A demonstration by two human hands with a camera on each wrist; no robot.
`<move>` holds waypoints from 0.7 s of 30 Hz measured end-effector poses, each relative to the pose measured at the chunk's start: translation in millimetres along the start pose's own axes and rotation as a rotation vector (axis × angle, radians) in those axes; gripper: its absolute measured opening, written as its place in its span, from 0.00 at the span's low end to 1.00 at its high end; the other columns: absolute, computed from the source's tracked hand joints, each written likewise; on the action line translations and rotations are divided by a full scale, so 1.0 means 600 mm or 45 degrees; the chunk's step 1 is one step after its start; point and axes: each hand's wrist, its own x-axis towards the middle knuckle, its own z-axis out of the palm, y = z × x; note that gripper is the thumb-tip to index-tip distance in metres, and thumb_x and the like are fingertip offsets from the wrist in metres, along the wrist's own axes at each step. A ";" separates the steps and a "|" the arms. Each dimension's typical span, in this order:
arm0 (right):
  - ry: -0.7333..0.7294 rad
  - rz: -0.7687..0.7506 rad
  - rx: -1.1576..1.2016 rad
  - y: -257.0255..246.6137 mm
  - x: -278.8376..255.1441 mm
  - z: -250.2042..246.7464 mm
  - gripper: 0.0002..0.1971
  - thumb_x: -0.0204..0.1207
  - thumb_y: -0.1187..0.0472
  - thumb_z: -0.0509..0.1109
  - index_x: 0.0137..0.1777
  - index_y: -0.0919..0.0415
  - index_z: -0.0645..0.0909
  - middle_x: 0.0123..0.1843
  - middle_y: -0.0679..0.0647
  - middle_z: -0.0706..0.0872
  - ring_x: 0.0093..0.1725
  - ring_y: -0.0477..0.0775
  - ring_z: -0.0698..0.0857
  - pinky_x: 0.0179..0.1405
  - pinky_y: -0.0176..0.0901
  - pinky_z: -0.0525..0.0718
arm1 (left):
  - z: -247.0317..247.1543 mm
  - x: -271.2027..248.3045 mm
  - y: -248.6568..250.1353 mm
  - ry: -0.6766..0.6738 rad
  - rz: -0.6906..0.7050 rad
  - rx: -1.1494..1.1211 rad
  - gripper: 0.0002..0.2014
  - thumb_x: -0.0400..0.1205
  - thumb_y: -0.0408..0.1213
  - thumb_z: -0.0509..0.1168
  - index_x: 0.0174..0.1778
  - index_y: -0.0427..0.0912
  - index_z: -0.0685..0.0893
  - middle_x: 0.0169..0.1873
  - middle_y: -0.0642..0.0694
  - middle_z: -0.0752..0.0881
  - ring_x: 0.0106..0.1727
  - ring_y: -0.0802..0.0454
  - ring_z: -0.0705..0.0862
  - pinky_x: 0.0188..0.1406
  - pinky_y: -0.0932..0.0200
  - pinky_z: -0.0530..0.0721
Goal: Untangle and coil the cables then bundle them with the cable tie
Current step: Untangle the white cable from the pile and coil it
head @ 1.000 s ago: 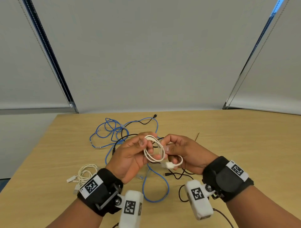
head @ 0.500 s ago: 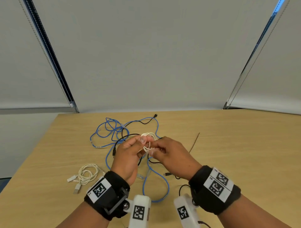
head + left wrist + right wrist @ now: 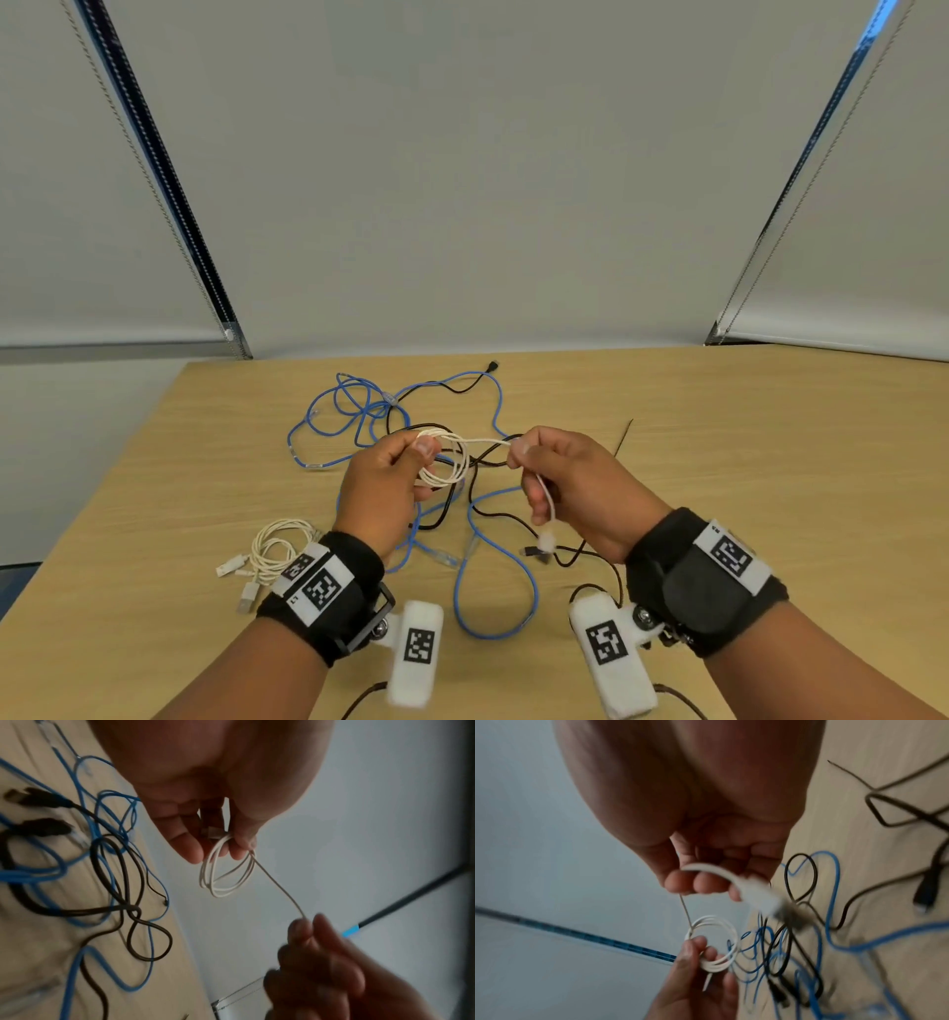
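My left hand pinches a small coil of white cable above the table. A straight length of that cable runs to my right hand, which pinches it; the tail with its white plug hangs below the right fingers. Under the hands a blue cable and a black cable lie tangled together. A thin dark cable tie lies on the table just right of my right hand.
A second white cable, coiled, lies at the front left of the wooden table beside my left wrist. The blue and black tangle reaches toward the far edge. Grey blinds hang behind the table.
My right hand has drawn away to the right, pulling a straight length of white cable out from the coil. The plug end now dangles below it. The left hand stays put with the coil.
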 end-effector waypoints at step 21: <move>0.236 -0.029 -0.135 0.044 0.013 0.021 0.06 0.83 0.67 0.68 0.49 0.58 0.86 0.46 0.56 0.89 0.47 0.55 0.91 0.52 0.54 0.90 | 0.040 -0.020 0.004 -0.068 -0.301 -0.734 0.09 0.88 0.32 0.63 0.50 0.36 0.89 0.47 0.40 0.94 0.52 0.42 0.94 0.44 0.54 0.92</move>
